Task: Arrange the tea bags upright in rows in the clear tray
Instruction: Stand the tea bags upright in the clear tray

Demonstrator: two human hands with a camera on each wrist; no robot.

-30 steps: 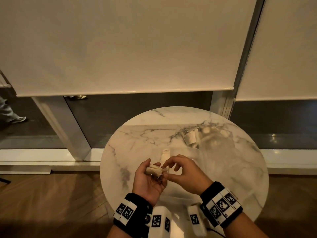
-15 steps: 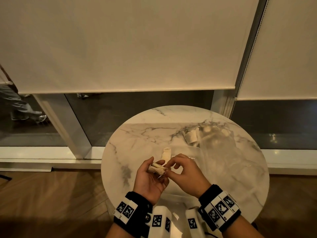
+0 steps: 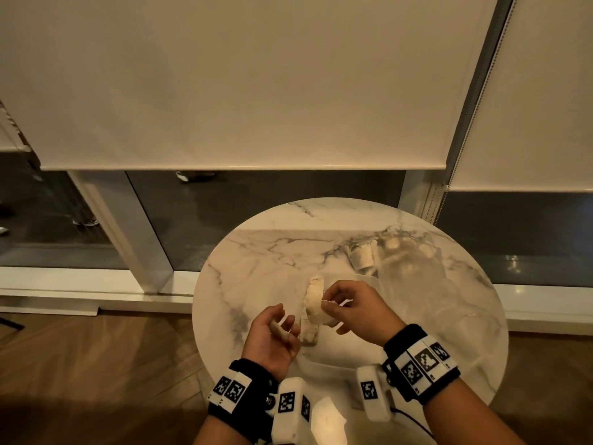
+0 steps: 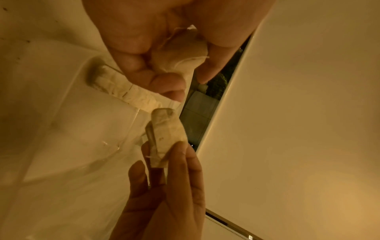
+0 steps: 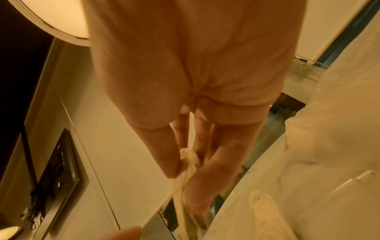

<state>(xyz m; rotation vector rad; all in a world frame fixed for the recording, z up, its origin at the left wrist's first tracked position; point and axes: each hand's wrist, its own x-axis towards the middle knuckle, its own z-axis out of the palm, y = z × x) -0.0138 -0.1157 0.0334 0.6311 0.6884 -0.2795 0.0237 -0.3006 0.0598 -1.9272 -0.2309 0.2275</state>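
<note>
Small beige tea bags. My left hand [image 3: 282, 329] pinches one tea bag [image 3: 278, 333] between thumb and fingers over the table's near side; the left wrist view shows this tea bag [image 4: 168, 129] sticking out past the fingertips. My right hand [image 3: 333, 303] pinches a second tea bag [image 3: 317, 313] by its top, seen bunched between the fingers [image 5: 188, 160]. It hangs at the left edge of the clear tray [image 3: 365, 277]. A further tea bag [image 3: 315, 284] stands upright just behind it, and another [image 3: 309, 337] sits below between the hands.
The round marble table [image 3: 256, 252] has a crumpled clear plastic bag [image 3: 410, 264] with more tea bags at the back right, and loose tea bags [image 3: 362, 258] beside it. Window frames and roller blinds stand beyond the table; wooden floor lies to the left.
The hands were together on joined tea bags; now they have drawn apart, each with one. The right hand has moved up and right towards the tray.
</note>
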